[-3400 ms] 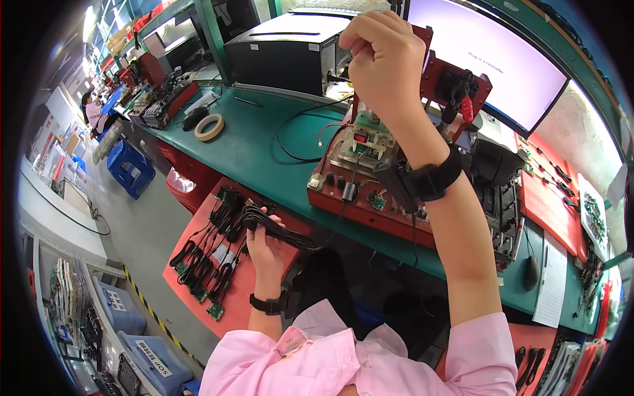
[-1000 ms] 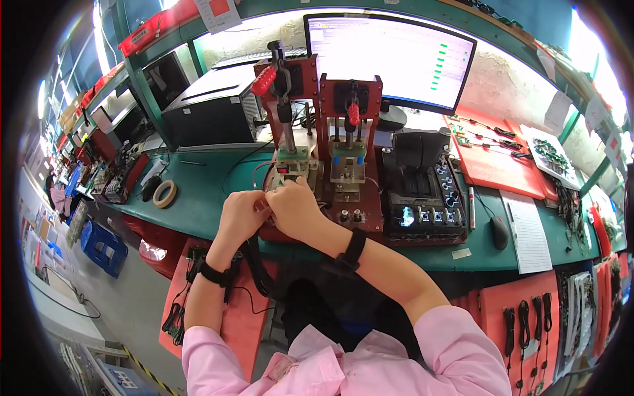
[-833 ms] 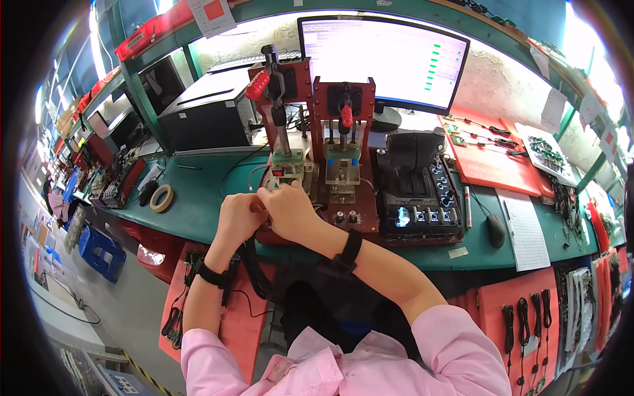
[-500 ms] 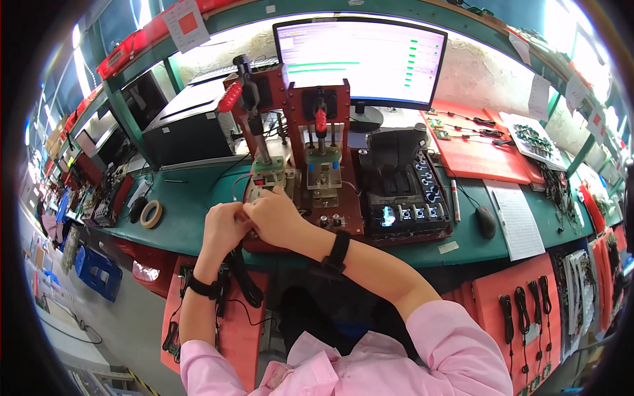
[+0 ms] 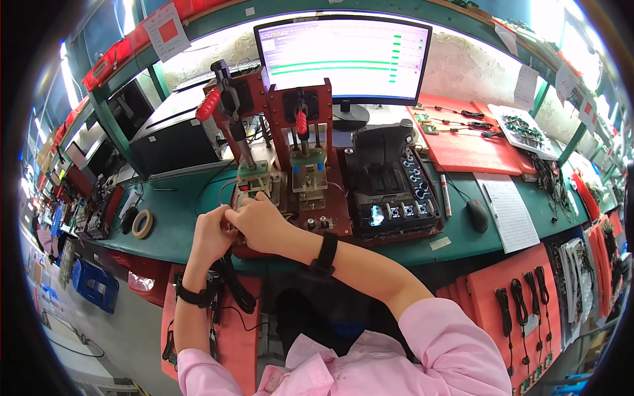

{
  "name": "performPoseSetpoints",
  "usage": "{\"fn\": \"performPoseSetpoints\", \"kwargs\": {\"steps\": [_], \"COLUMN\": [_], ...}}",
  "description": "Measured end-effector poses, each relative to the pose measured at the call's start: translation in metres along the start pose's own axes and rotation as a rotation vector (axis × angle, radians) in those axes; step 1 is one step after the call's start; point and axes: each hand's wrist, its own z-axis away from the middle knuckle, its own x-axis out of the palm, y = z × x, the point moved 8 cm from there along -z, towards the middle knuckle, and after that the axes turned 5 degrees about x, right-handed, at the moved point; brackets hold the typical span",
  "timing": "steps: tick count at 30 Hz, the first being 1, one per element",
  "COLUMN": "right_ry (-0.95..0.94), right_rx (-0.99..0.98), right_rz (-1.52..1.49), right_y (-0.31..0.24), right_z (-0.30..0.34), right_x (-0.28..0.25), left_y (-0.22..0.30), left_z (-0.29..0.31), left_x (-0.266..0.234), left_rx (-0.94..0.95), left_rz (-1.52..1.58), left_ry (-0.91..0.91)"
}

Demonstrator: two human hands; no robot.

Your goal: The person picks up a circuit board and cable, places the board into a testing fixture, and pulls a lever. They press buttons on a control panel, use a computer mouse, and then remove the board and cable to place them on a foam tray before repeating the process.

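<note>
My left hand and my right hand meet at the front of a red press fixture with a lever. Both have curled fingers pressed close together. A bundled black cable hangs below my left hand, its upper end running up into that hand's fingers. What my right fingers pinch is hidden behind the hand. Just beyond them sits the clear and metal nest of the left toggle clamp. A second toggle clamp with a red handle stands to its right.
Right of the fixture is a black test box with lit displays; behind stands a monitor. A marker, a mouse and a paper form lie farther right. Red boards with cables flank my lap. Tape lies left.
The view has shifted slightly, moving the bench leftward in the picture. My hands stay together at the left fixture. Green lines on the monitor have grown longer, and small marks appear at its right.
</note>
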Motion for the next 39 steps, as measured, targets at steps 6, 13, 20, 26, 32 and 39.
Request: {"fn": "performPoseSetpoints", "kwargs": {"steps": [6, 13, 20, 26, 32, 39], "right_ry": [0.057, 0.095, 0.050, 0.087, 0.047, 0.126], "right_rx": [0.004, -0.064, -0.021, -0.062, -0.024, -0.013], "right_rz": [0.031, 0.040, 0.034, -0.010, -0.041, -0.067], "right_y": [0.003, -0.003, 0.001, 0.003, 0.005, 0.004], "right_z": [-0.001, 0.003, 0.002, 0.009, 0.009, 0.017], "right_x": [0.001, -0.004, 0.002, -0.001, 0.004, -0.006], "left_y": [-0.008, -0.008, 0.001, 0.008, 0.007, 0.022], "left_z": [0.000, 0.001, 0.000, 0.006, 0.007, 0.025], "left_x": [0.003, 0.003, 0.001, 0.001, 0.002, 0.003], "left_rx": [-0.044, 0.099, 0.041, 0.081, 0.047, 0.120], "left_rz": [0.020, -0.003, -0.081, -0.032, -0.087, -0.305], "left_ry": [-0.026, 0.006, 0.018, 0.017, 0.047, 0.064]}}
